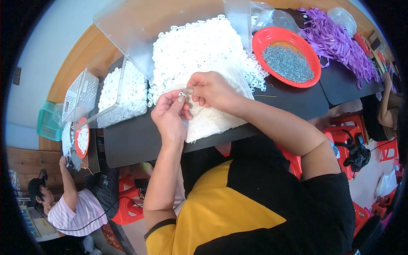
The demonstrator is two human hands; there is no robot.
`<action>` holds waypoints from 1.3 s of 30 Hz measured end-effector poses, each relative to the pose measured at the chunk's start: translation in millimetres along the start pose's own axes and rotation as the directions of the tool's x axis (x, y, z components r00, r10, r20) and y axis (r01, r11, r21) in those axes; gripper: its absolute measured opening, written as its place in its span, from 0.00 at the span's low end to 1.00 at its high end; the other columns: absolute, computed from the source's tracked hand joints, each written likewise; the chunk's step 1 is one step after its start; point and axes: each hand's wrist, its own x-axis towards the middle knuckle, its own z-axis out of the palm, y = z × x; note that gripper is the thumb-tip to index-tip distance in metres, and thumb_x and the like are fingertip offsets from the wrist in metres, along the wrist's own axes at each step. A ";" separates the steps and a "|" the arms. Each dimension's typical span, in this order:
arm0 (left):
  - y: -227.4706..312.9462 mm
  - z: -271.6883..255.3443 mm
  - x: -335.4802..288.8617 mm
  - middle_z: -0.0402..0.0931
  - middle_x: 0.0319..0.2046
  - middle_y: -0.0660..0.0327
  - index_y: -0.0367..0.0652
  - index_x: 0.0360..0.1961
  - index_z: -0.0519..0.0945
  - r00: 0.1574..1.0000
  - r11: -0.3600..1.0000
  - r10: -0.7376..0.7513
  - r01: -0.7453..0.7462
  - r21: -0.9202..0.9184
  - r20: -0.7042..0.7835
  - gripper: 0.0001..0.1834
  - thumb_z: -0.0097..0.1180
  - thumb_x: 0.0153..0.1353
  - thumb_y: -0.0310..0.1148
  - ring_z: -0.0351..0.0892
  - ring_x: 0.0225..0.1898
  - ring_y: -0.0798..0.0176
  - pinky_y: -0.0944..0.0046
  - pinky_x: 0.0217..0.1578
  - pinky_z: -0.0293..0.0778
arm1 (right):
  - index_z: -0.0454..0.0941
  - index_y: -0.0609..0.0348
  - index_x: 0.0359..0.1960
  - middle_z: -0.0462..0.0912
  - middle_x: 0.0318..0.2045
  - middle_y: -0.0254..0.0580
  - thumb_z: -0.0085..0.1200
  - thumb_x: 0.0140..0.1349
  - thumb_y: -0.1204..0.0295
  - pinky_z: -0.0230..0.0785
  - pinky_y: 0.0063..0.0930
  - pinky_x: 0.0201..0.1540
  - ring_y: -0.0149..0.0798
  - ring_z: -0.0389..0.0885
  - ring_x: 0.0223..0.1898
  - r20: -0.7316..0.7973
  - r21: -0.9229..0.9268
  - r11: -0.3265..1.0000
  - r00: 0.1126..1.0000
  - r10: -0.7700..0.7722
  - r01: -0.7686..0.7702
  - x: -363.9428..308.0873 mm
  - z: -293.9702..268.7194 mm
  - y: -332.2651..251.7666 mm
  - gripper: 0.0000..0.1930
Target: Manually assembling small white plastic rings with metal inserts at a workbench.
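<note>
My left hand pinches a small white plastic piece with a hole between thumb and fingertips. Right against it, my right hand is closed, thumb and forefinger pressed together beside the piece; whatever they grip is too small to make out. Both hands are above a fluffy white cloth at the near edge of the dark table. Just beyond the hands, a large heap of similar white pieces spills out of a clear plastic bin.
Right of the heap, a red bowl holds many thin grey metal pins. Purple ribbons lie farther right. At left stand a clear box of white parts, a white basket and a green basket. Other people work at both sides.
</note>
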 end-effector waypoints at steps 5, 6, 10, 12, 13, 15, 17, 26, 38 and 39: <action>-3.5 0.8 -4.3 0.77 0.26 0.60 0.32 0.38 0.77 0.998 0.998 0.058 -0.058 0.034 -0.020 0.04 0.53 0.61 0.19 0.72 0.21 0.72 0.74 0.18 0.68 | 0.77 0.65 0.32 0.76 0.20 0.34 0.50 0.59 0.79 0.64 0.18 0.21 0.24 0.71 0.18 -0.006 -0.017 1.000 1.000 -0.009 0.009 1.1 3.0 0.7 0.04; -4.1 0.4 -4.9 0.77 0.26 0.60 0.32 0.37 0.77 0.996 0.995 0.087 -0.086 0.041 -0.022 0.04 0.53 0.61 0.19 0.72 0.21 0.73 0.74 0.17 0.68 | 0.77 0.65 0.31 0.76 0.20 0.34 0.51 0.59 0.79 0.63 0.18 0.21 0.24 0.71 0.18 -0.012 -0.032 0.999 1.000 -0.001 0.001 0.8 3.8 -0.3 0.03; -4.0 3.6 -7.5 0.77 0.26 0.59 0.31 0.38 0.77 0.994 0.992 0.107 -0.106 0.073 -0.010 0.06 0.54 0.60 0.18 0.72 0.21 0.71 0.73 0.17 0.68 | 0.77 0.65 0.31 0.76 0.20 0.34 0.51 0.58 0.79 0.63 0.18 0.21 0.24 0.71 0.18 -0.026 -0.041 0.999 1.000 0.004 -0.005 -1.7 2.5 -1.3 0.03; -4.9 3.5 -8.3 0.77 0.25 0.60 0.32 0.36 0.77 0.992 0.988 0.126 -0.124 0.089 -0.021 0.04 0.54 0.59 0.18 0.72 0.21 0.72 0.74 0.17 0.67 | 0.77 0.66 0.30 0.76 0.19 0.34 0.51 0.58 0.79 0.63 0.19 0.21 0.24 0.71 0.18 -0.012 -0.060 0.998 1.000 -0.010 0.009 -1.3 2.8 -0.4 0.03; -4.8 3.8 -8.9 0.77 0.25 0.60 0.32 0.36 0.77 0.992 0.989 0.125 -0.123 0.088 -0.022 0.04 0.54 0.59 0.18 0.72 0.21 0.72 0.74 0.17 0.67 | 0.77 0.66 0.30 0.76 0.19 0.34 0.51 0.58 0.79 0.63 0.19 0.21 0.24 0.71 0.18 -0.011 -0.061 0.998 1.000 -0.008 0.008 -1.7 4.0 -0.8 0.03; -4.2 4.3 -9.9 0.77 0.24 0.60 0.33 0.34 0.78 0.990 0.986 0.139 -0.137 0.091 -0.018 0.03 0.54 0.59 0.18 0.72 0.20 0.72 0.74 0.17 0.66 | 0.77 0.66 0.30 0.75 0.19 0.34 0.51 0.58 0.80 0.63 0.19 0.22 0.24 0.71 0.19 -0.024 -0.113 0.993 0.999 -0.025 0.022 -2.0 7.2 -3.1 0.03; -5.2 3.9 -8.6 0.76 0.23 0.61 0.33 0.33 0.78 0.990 0.990 0.136 -0.135 0.030 -0.021 0.02 0.55 0.59 0.17 0.71 0.20 0.73 0.75 0.16 0.65 | 0.77 0.66 0.30 0.75 0.19 0.34 0.51 0.57 0.80 0.63 0.19 0.22 0.25 0.71 0.19 -0.017 -0.091 0.996 1.000 -0.022 0.020 -1.8 8.8 -4.5 0.03; -1.9 4.6 -9.2 0.76 0.24 0.62 0.34 0.33 0.79 0.992 0.992 0.114 -0.111 0.061 -0.048 0.03 0.54 0.60 0.18 0.70 0.20 0.75 0.76 0.17 0.63 | 0.77 0.67 0.30 0.75 0.19 0.35 0.50 0.56 0.82 0.64 0.19 0.23 0.25 0.71 0.20 -0.005 -0.005 1.000 1.000 -0.016 0.016 1.5 5.2 5.1 0.04; 13.4 -6.0 -1.9 0.73 0.22 0.67 0.35 0.31 0.77 0.997 0.915 0.046 -0.067 0.398 0.061 0.02 0.54 0.61 0.22 0.67 0.22 0.76 0.74 0.23 0.63 | 0.77 0.66 0.33 0.75 0.18 0.33 0.52 0.59 0.78 0.63 0.18 0.22 0.24 0.71 0.19 0.021 0.020 1.000 1.000 0.011 -0.012 0.4 2.0 -0.2 0.04; 12.3 -5.5 -1.5 0.73 0.22 0.67 0.35 0.31 0.77 0.998 0.920 0.035 -0.051 0.389 0.048 0.02 0.54 0.61 0.22 0.67 0.22 0.76 0.74 0.23 0.64 | 0.77 0.65 0.33 0.75 0.19 0.33 0.51 0.59 0.78 0.63 0.18 0.21 0.24 0.71 0.19 0.024 0.015 0.999 0.999 0.045 -0.045 0.1 1.7 -2.5 0.04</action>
